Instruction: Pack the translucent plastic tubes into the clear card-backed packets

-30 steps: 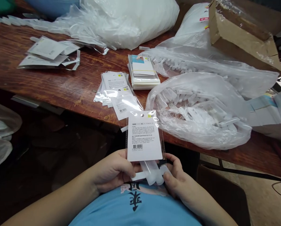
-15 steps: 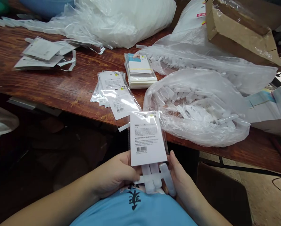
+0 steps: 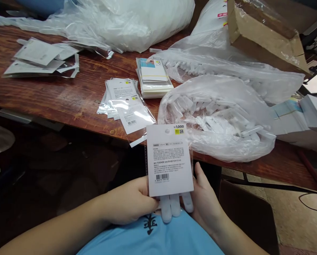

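Note:
A white printed card [image 3: 170,159] in a clear sleeve stands in front of my body, its barcode side facing me. My left hand [image 3: 134,200] is closed on its lower left edge, thumb in front. Behind the card's lower edge, several translucent white plastic pieces [image 3: 170,209] stick out downward. My right hand [image 3: 205,194] is at the card's right side, beside the rightmost piece; its thumb points up and its other fingers are hidden behind the card and pieces. On the table edge beyond lie overlapping sleeved cards [image 3: 132,109].
A stack of cards [image 3: 154,76] sits behind the sleeved ones. An open plastic bag [image 3: 222,141] of white pieces lies right of it. More packets [image 3: 38,53] are at the left. A large bag [image 3: 137,24] and a cardboard box [image 3: 267,39] stand at the back.
The card has come down over the plastic pieces, covering more of them, and its price corner now shows clearly. The view has shifted slightly, moving the table items left.

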Demonstrator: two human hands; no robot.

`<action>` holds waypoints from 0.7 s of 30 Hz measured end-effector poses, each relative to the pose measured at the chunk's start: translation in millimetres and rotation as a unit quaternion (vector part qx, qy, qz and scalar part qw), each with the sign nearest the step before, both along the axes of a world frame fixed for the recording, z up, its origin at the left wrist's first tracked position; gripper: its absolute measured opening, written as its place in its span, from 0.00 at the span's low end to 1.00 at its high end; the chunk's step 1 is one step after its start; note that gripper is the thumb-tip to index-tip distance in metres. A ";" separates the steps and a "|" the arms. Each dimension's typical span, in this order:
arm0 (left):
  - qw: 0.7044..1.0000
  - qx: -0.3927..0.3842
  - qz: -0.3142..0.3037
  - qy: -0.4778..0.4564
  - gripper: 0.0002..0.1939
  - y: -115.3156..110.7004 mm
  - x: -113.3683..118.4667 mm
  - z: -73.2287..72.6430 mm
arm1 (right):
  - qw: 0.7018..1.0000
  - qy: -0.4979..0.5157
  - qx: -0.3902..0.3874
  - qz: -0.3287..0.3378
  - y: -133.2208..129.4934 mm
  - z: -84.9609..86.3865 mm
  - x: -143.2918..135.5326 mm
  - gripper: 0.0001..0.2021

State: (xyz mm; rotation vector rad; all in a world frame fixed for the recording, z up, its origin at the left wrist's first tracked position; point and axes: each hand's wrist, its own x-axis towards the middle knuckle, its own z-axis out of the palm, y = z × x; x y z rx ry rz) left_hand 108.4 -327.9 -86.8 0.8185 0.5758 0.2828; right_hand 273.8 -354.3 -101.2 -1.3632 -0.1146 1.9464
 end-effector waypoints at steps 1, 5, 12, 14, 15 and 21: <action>1.000 -0.026 0.008 -0.008 0.26 0.4 0.8 -1.3 | 1.000 -0.013 -0.006 -0.027 -0.6 -0.5 -0.5 0.33; 0.986 -0.147 0.061 -0.042 0.30 0.3 0.8 -7.0 | 0.985 -0.096 0.071 -0.128 -6.8 3.9 4.9 0.24; 0.966 -0.223 0.092 -0.097 0.31 1.8 -13.6 -2.5 | 0.844 -0.254 0.421 0.215 -21.3 19.9 33.0 0.34; 0.968 -0.213 0.096 -0.091 0.30 0.8 -15.3 1.8 | 0.802 -0.294 0.447 0.264 -18.7 22.7 32.1 0.38; 0.969 -0.209 0.100 -0.085 0.29 0.1 -15.4 3.6 | 0.791 -0.312 0.445 0.282 -16.3 24.1 30.0 0.38; 0.968 -0.201 0.127 -0.078 0.27 -1.3 -14.5 9.5 | 0.789 -0.329 0.377 0.356 -1.9 35.3 22.5 0.39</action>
